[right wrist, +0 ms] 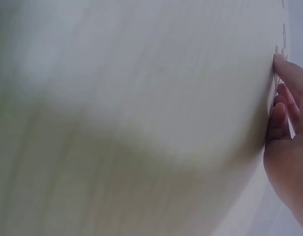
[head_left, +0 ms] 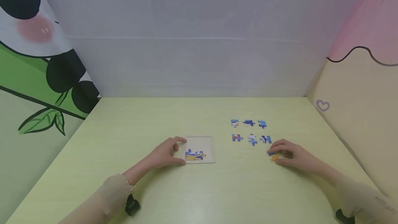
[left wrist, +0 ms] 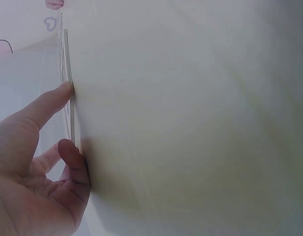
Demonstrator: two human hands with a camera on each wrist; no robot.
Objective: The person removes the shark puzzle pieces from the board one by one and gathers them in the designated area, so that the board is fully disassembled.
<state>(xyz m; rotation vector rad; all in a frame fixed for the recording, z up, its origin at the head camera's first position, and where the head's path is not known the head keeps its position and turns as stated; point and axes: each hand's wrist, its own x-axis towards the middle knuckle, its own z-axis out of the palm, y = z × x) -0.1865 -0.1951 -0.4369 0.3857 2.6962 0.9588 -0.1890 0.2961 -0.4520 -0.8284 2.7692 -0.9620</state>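
A flat, pale puzzle tray [head_left: 199, 142] lies on the table, with a few joined puzzle pieces [head_left: 194, 155] in its lower left part. My left hand [head_left: 166, 153] holds the tray by its left side, thumb at the near corner and index finger at the far one. In the left wrist view the thumb [left wrist: 58, 101] meets the tray's thin edge [left wrist: 68, 54]. Off to the right, my right hand [head_left: 293, 155] pinches a blue and yellow puzzle piece [head_left: 274, 157] at the table surface. The right wrist view shows this hand [right wrist: 289, 123] low against the tabletop.
Several loose puzzle pieces lie in two rows beyond the right hand, among them a blue one [head_left: 262, 124] and a red and blue one [head_left: 237, 137]. A pale wall [head_left: 199, 68] closes off the table's far edge, with printed panels at both sides.
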